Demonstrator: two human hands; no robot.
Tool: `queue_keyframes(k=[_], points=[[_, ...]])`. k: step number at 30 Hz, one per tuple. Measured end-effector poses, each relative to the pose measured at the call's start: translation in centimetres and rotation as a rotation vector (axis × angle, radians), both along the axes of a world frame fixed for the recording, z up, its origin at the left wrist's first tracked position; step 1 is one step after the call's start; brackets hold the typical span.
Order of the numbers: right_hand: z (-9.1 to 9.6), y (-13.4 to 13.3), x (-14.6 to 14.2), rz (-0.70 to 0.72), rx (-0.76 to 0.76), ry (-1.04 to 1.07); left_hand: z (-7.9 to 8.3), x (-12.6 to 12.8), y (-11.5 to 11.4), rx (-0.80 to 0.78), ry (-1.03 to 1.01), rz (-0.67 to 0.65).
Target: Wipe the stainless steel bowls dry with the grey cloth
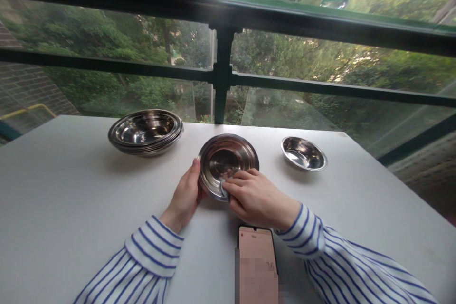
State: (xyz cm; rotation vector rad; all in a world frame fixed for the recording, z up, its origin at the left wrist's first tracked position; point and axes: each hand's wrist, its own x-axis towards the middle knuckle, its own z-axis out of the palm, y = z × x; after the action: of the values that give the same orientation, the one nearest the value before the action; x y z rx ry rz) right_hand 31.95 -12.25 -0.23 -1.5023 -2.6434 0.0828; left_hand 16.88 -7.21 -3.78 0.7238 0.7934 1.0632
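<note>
Bowl: held tilted, mid-table. Left side is clamped by the left hand; best kept steady there. Right hand: fingers closed on an apparent cloth, pressed at the near rim; strokes are best kept even, overlapping.

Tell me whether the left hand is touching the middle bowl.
Touching. The head view shows the left hand holding the middle bowl at its left side, the thumb against it.
</note>
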Motion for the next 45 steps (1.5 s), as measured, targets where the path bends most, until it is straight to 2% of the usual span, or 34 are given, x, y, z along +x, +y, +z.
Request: queue_keyframes(k=[3,7,15,23,31,34,40,45], points=[[-0.7,0.1,-0.5,0.050,0.000,0.077,0.1,0.0,-0.2,0.008,-0.011,-0.018],[-1.8,0.2,-1.2,0.050,0.067,0.175,0.4,0.1,-0.4,0.014,-0.040,-0.040],[-0.7,-0.2,-0.3,0.006,0.040,0.013,-0.1,0.0,0.0,0.066,-0.021,-0.025],[-2.1,0.3,-1.5,0.030,0.083,0.135,-0.1,0.0,0.0,0.056,-0.018,0.000],[-2.0,0.4,-0.8,0.027,0.062,0.165,0.4,-0.1,0.0,0.030,-0.036,-0.005],[-2.3,0.5,-0.9,0.015,0.064,0.233,0.2,-0.5,-0.1,0.019,-0.020,-0.050],[-2.3,0.6,-1.1,-0.016,0.011,0.488,0.2,-0.6,-0.5,0.096,-0.003,-0.086],[-2.5,0.5,-1.3,-0.015,0.020,0.609,0.2,-0.2,-0.6,0.103,-0.078,-0.136]])
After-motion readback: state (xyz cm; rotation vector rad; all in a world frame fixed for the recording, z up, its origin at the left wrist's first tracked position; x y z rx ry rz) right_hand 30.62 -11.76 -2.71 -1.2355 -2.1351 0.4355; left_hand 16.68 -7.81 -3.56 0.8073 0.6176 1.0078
